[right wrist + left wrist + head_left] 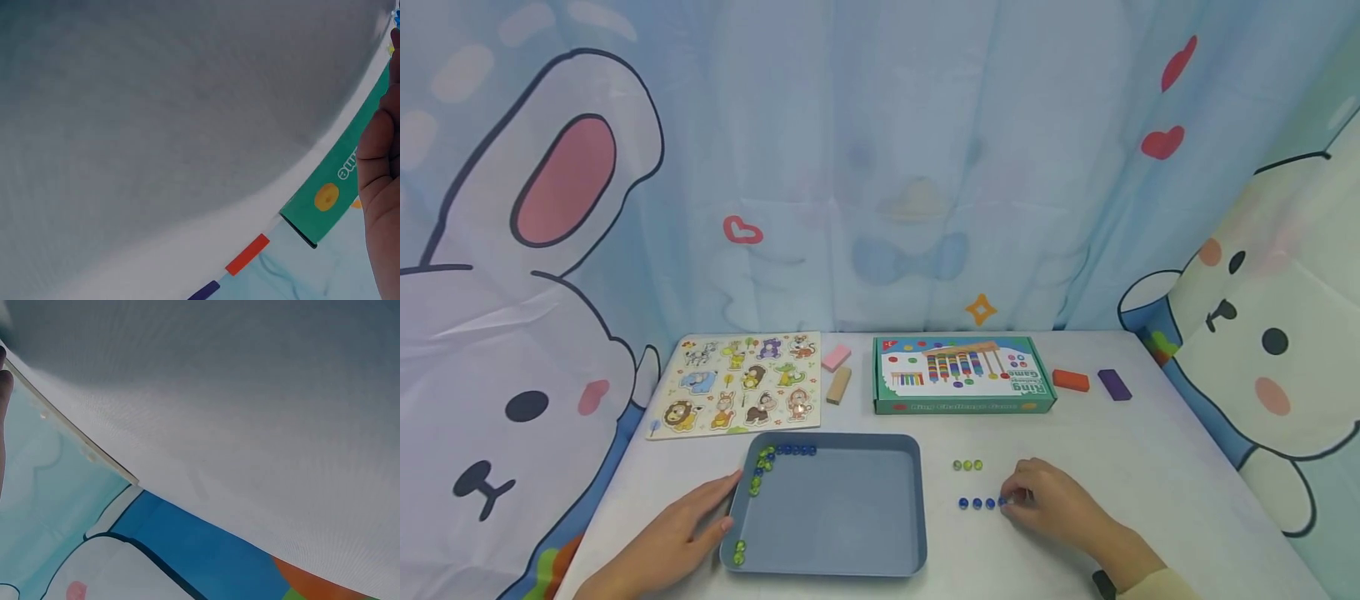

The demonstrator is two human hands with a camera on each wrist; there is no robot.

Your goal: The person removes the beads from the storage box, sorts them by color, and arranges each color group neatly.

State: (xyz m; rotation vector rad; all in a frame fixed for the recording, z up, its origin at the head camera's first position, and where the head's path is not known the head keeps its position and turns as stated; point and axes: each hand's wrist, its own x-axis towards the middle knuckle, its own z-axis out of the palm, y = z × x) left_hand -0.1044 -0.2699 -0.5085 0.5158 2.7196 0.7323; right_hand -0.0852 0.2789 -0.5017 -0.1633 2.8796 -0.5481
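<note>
A blue-grey tray (827,508) lies in front of me with blue and green glass marbles along its left and upper-left walls. My left hand (673,533) touches its left rim with loosely extended fingers. To the right of the tray, three green marbles (967,466) make a short row. Below them runs a row of several blue marbles (977,503). At the right end of that row, my right hand (1060,508) pinches a blue marble (1003,502) between thumb and fingertips, partly hidden by them. In the right wrist view only part of the right hand (381,156) shows at the edge.
Behind the tray lie an animal puzzle board (737,383), a pink block (836,357), a beige block (838,386) and a green game box (964,375). An orange block (1071,380) and a purple block (1114,385) sit right of the box. A printed curtain hangs behind the table.
</note>
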